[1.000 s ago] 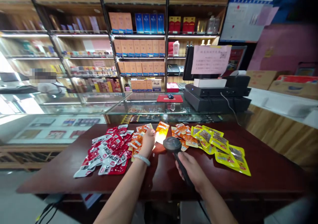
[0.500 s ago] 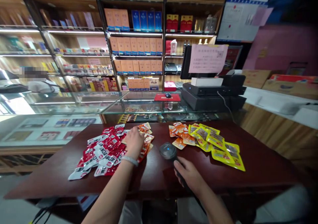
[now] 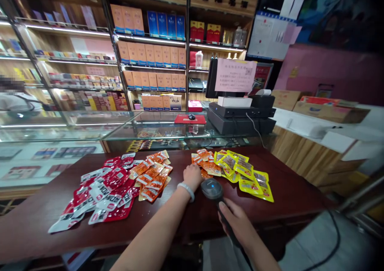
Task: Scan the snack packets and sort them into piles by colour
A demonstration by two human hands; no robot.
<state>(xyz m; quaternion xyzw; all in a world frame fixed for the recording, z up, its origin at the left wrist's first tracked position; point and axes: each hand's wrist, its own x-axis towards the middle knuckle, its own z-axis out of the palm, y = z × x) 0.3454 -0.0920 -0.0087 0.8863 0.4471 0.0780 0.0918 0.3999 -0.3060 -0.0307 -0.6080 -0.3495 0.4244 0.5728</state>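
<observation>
My right hand (image 3: pixel 237 219) is wrapped round the handle of a black barcode scanner (image 3: pixel 212 189), its head tilted over the table. Beside the scanner, my left hand (image 3: pixel 192 175) reaches to the near edge of a small pile of orange snack packets (image 3: pixel 210 165). Its fingers are curled together, and the fingertips are hidden, so what they hold cannot be made out. Yellow snack packets (image 3: pixel 243 169) overlap that pile on the right. Left of my hand lies another group of orange packets (image 3: pixel 153 177), touching a heap of red and white packets (image 3: pixel 105 191).
The packets rest on a dark red-brown table (image 3: pixel 168 211). Behind it stands a glass counter (image 3: pixel 132 133) with a mouse (image 3: pixel 191 117) on a red mat and a cash register (image 3: pixel 240 117). Shelves of boxes line the back. Cartons (image 3: pixel 324 107) sit at the right.
My left hand has left the orange packets on the left and moved right, to the other orange pile. The scanner stays in my right hand. The view has turned to the right.
</observation>
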